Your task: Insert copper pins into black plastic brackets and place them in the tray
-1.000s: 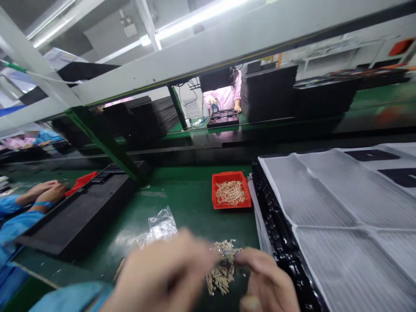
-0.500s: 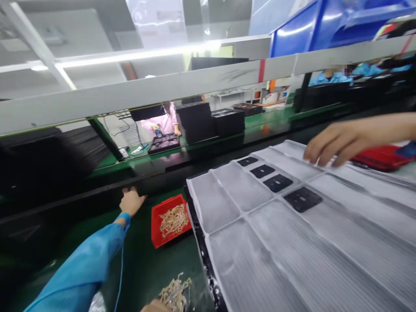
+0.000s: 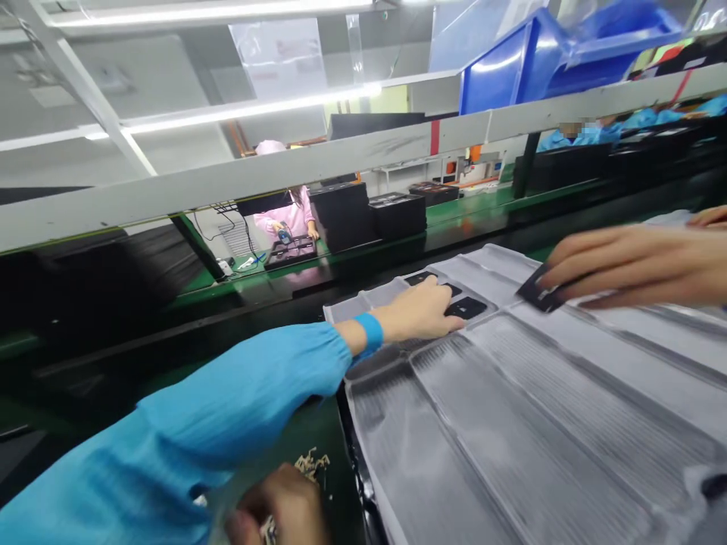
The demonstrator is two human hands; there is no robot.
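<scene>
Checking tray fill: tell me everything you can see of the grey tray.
The grey tray looks like thin ribbed plastic, split by ridges into long flat pockets. It lies flat, and most pockets are bare; black squares sit in the far ones. The left hand rests on it, and a co-worker's hand hovers above.

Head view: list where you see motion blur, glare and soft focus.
Head view: motion blur smears the co-worker's hand reaching in from the right and the right hand at the bottom edge; the left hand on the grey tray is sharper; the ceiling strip light blows out.
</scene>
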